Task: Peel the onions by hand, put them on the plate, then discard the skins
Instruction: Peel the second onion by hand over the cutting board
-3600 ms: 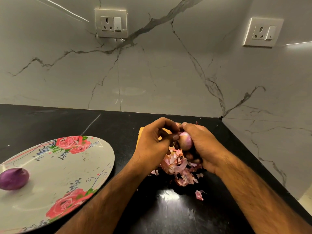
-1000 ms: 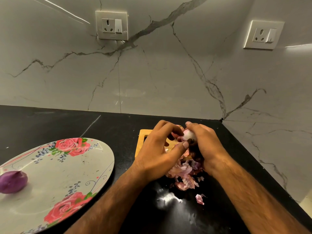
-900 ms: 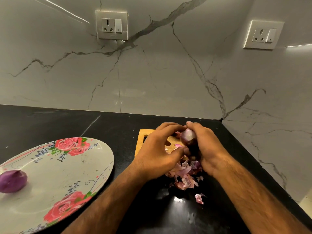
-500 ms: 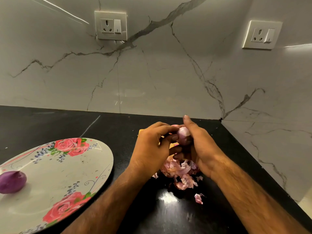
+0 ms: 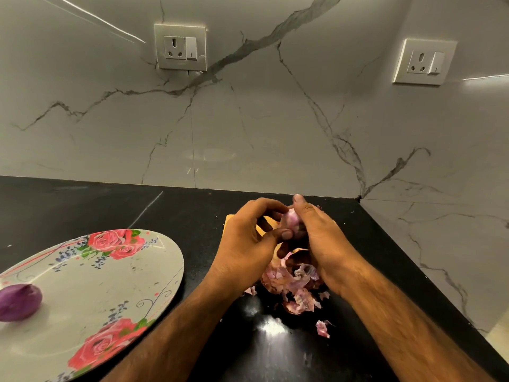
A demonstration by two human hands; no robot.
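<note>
A small pink onion (image 5: 292, 219) is held above the counter between both hands. My right hand (image 5: 321, 244) grips it from the right, fingers curled round it. My left hand (image 5: 248, 244) pinches its left side, thumb on the lower part and fingers over the top. Beneath the hands lies a heap of pink papery onion skins (image 5: 289, 282), with one scrap (image 5: 322, 328) lying apart in front. A peeled purple onion (image 5: 19, 301) rests on the flowered plate (image 5: 110, 277) at the left.
A wooden board (image 5: 228, 220) lies under the hands, mostly hidden. The black counter (image 5: 82, 205) meets marble walls behind and at the right, forming a corner (image 5: 358, 198). Two wall sockets (image 5: 180, 46) (image 5: 424, 62) sit high up. The counter's right edge runs diagonally at bottom right.
Both hands have kept turning and working the onion over the skin heap, rising slightly. The plate and the purple onion have not moved.
</note>
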